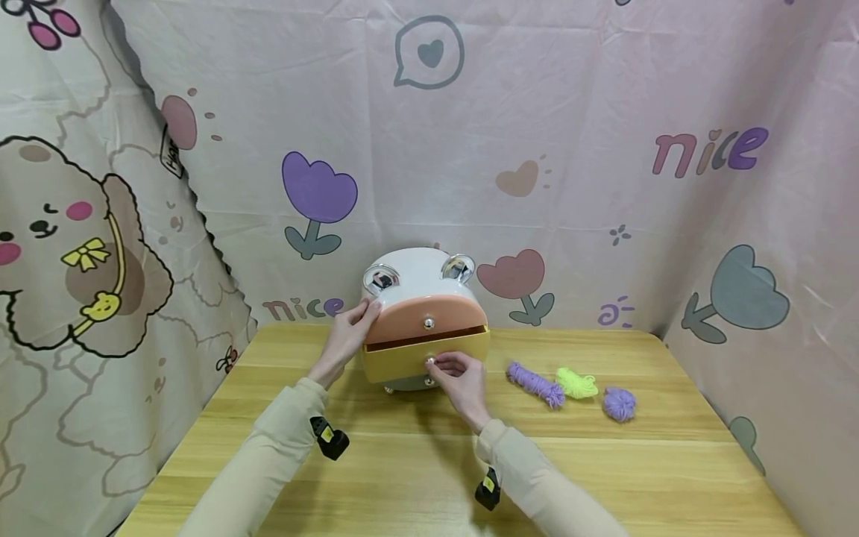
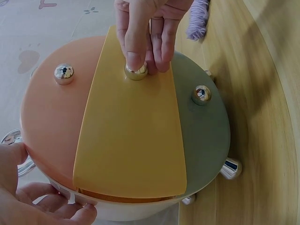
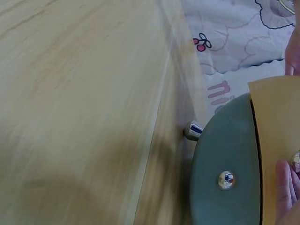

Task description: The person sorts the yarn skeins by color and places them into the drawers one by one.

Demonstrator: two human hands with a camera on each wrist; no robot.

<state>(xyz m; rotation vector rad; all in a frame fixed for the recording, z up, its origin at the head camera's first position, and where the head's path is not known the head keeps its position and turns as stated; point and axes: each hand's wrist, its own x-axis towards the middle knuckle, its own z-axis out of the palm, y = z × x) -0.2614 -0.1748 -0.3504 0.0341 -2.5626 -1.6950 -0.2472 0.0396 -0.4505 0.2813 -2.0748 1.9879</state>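
With the left grip [image 1: 347,335] holding the cabinet [image 1: 417,270] on the tabletop [image 1: 376,477], the right grip [image 1: 464,380] pinches the knob [image 2: 136,73] of the part-open yellow drawer [image 1: 399,361], whose sliding seems the step in hand, probably calling next for straight, even guidance.

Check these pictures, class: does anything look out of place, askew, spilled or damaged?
Nothing looks spilled or damaged. Only the yellow middle drawer stands out of line, jutting past the peach top drawer and green bottom drawer, while the right hand pinches its round silver knob.
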